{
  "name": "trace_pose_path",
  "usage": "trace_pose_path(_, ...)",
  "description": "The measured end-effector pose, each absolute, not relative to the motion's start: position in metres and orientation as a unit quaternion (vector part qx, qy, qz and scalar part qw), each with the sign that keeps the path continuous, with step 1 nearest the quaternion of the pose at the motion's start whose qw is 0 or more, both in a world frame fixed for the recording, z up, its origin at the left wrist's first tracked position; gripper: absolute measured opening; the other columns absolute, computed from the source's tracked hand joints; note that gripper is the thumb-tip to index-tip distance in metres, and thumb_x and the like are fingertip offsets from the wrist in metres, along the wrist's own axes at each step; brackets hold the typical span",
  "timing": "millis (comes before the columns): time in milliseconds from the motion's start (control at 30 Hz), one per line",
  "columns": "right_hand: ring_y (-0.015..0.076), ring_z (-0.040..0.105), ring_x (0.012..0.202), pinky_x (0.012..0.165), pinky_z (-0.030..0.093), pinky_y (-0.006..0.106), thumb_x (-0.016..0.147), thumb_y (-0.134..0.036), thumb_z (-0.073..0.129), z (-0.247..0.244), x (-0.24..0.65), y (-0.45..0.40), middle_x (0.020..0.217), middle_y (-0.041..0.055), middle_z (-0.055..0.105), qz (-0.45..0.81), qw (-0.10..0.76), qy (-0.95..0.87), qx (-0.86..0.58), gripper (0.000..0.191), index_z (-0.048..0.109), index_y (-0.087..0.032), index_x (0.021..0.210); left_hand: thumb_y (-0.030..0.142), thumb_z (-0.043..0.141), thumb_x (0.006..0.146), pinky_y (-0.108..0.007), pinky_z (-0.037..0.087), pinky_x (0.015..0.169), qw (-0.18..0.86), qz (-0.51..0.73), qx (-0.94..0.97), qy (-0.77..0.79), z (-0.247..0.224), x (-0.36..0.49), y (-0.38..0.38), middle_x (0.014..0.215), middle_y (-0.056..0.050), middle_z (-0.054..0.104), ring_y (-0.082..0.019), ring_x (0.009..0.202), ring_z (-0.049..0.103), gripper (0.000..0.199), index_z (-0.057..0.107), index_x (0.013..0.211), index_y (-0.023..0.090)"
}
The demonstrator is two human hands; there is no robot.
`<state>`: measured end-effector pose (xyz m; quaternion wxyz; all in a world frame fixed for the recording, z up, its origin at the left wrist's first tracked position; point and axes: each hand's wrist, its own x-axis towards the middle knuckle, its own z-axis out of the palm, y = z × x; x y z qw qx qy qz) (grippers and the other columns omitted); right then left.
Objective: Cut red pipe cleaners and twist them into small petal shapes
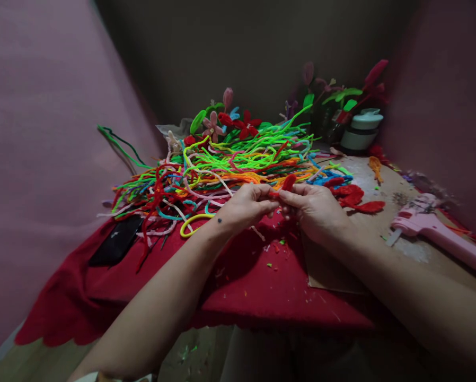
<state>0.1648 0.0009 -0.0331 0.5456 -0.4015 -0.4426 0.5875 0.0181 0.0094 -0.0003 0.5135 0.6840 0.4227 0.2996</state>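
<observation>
My left hand and my right hand meet over the front of the table, both pinching a small red pipe cleaner piece. A looped red end stands up between my fingertips, and a thin part runs across to the left thumb and forefinger. Fingers cover the rest of it. Right behind my hands spreads a big heap of pipe cleaners in green, yellow, orange, red, pink and blue. Several red fuzzy petal shapes lie just beyond my right hand.
A black phone lies at the left on the red tablecloth. On the right, a pink glue gun rests on a brown board. A lidded jar and pipe cleaner flowers stand at the back. Scraps dot the cloth.
</observation>
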Motion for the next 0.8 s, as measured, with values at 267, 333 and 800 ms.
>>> trace_pose_path(267,0.0065,0.043,0.042,0.041,0.029,0.021,0.056,-0.036,0.078,-0.028,0.167,-0.003,0.05,-0.0011,0.056,0.573,0.524,-0.441,-0.45,0.029,0.06,-0.013,0.06,0.027,0.048,0.083,-0.023,0.031,0.054,0.167,0.345,0.825,0.416,-0.01,0.021,0.006,0.056,0.002,0.045,-0.009,0.054,0.039,0.027,0.052,0.06,0.015)
trace_pose_path(333,0.0056,0.042,0.04,0.04,0.028,0.02,0.055,-0.035,0.078,-0.029,0.167,-0.003,0.048,-0.0023,0.054,0.575,0.524,-0.446,-0.443,0.03,0.057,-0.014,0.055,0.022,0.047,0.082,-0.024,0.029,0.053,0.038,0.344,0.849,0.4,-0.015,0.023,0.002,0.059,0.0,0.048,-0.01,0.054,0.04,0.023,0.052,0.061,0.015)
trace_pose_path(800,0.0067,0.04,0.035,0.036,0.025,0.022,0.058,-0.031,0.076,-0.032,0.165,-0.002,0.041,-0.0016,0.051,0.606,0.485,-0.483,-0.407,0.027,0.056,-0.015,0.049,0.029,0.069,0.066,-0.02,0.029,0.048,0.522,0.384,0.653,0.39,-0.003,0.015,0.014,0.054,0.004,0.051,-0.006,0.048,0.04,0.018,0.061,0.064,0.012)
